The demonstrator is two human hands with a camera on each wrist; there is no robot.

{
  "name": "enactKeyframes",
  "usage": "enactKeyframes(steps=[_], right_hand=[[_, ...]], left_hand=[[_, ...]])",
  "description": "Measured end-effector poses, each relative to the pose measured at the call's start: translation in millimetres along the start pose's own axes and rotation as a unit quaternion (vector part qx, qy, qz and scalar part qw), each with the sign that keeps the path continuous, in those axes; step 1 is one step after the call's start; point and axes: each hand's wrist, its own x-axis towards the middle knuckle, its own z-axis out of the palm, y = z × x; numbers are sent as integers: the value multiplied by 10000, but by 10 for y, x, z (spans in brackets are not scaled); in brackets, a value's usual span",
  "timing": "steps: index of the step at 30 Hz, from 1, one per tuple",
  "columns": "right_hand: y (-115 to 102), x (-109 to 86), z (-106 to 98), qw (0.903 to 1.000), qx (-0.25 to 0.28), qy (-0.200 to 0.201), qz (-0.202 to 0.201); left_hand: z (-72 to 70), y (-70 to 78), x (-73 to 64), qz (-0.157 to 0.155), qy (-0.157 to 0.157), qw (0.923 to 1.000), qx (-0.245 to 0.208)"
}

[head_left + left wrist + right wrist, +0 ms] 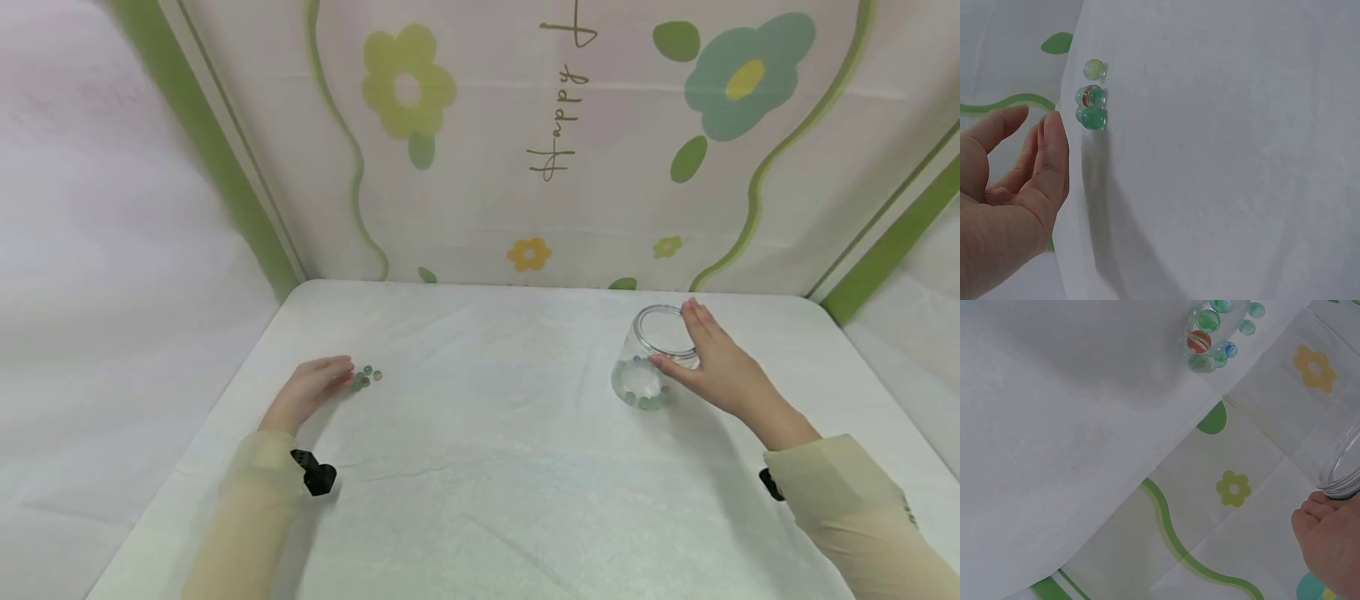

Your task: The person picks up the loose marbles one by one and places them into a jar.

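Observation:
A small cluster of glass marbles [362, 380], mostly green and clear, lies on the white cloth at the left. Beside them is my left hand [309, 387], its fingers loosely bent and a gap between thumb and fingertips; in the left wrist view that gap holds nothing. On the right, a clear jar [628, 348] stands upright with its mouth uncovered. My right hand [723, 371] grips its rim, thumb at the near side and fingers at the far right. Several marbles [1208, 321] line the jar's bottom, mostly green, with a red one and a blue one among them.
White cloth [480, 467] covers the table between the two hands. Behind the table hangs a flower-printed curtain [480, 200], and pale fabric walls with green edging [217, 167] close off both sides.

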Motion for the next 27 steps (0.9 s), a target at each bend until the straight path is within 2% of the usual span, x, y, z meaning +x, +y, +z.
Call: enactKeyframes(steps=[9,15,27], right_hand=[[-4,-4,10,10000,31,48,-20],[-8,-13,-1,10000,42,-6,10],[-2,-14,6,10000,40,-13,1]], left_hand=[[-69,-149,23,-378,8,9992,98],[-42,-178,39,-430,70,9988,237],[45,-164,23,-421,234,9909,1259]])
